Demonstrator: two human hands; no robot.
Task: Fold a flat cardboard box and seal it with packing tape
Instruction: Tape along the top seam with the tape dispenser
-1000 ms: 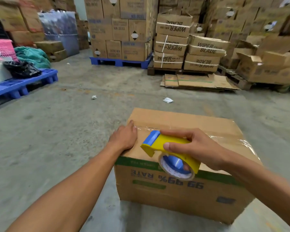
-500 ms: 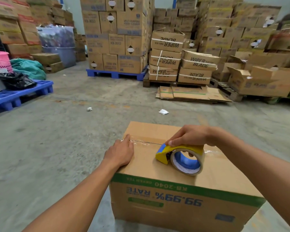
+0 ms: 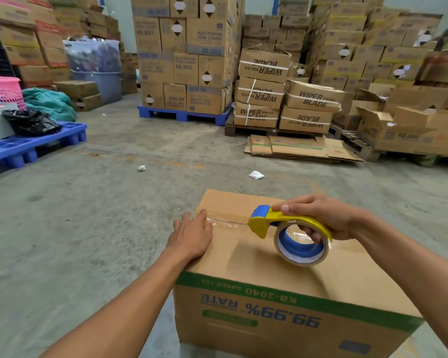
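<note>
On the box (image 3: 282, 257) top, we've taped the seam; left hand (image 3: 192, 235) pressing flat, right hand (image 3: 321, 215) clenching dispenser (image 3: 290, 228); cut remains.

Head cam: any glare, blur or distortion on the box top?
Head view: wide-angle bend at the edges; tape glints on the box; the dispenser casts a soft shadow; the right hand and left hand look sharp.

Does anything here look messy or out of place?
A few things. Two crumpled white scraps litter the floor. The tape on the box looks wrinkled near the left hand. A torn open carton sits at the right.
</note>
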